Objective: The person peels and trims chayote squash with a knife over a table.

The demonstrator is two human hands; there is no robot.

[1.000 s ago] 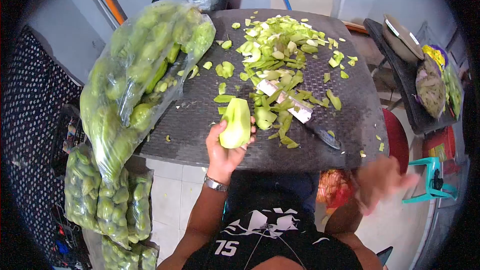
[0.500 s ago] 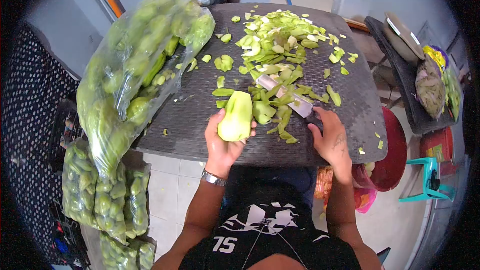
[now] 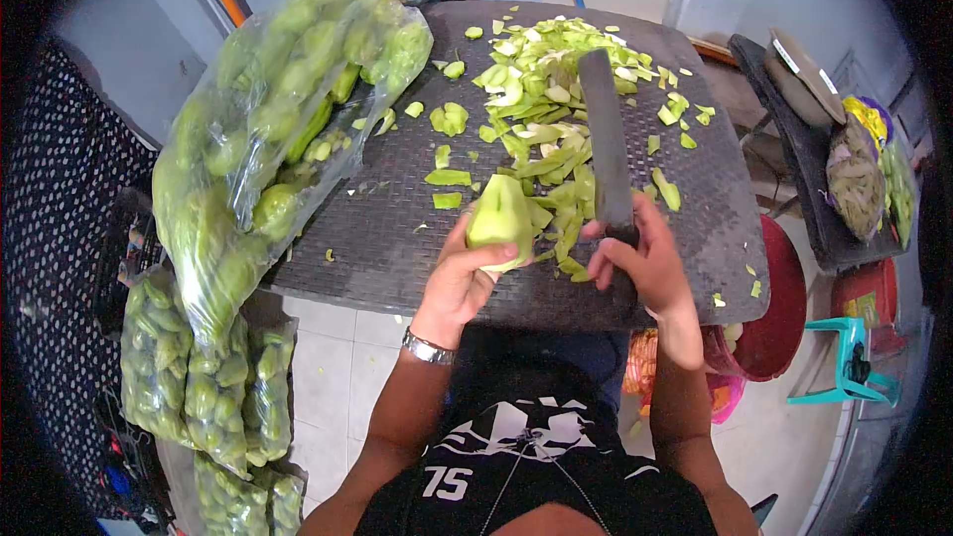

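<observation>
Chayote (image 3: pixel 499 210) sits above the table's (image 3: pixel 397 248) near edge, gripped in my left hand (image 3: pixel 457 276), thumb now across its near end; it has shifted right and tilted over the last half second. My right hand (image 3: pixel 640 256) curls round the handle of the knife (image 3: pixel 608 139), which then lay among the peelings (image 3: pixel 546 60) and now stands lifted, blade pointing away, in front of them.

"75" or inverted "SL" on shirt (image 3: pixel 496 467)
</observation>
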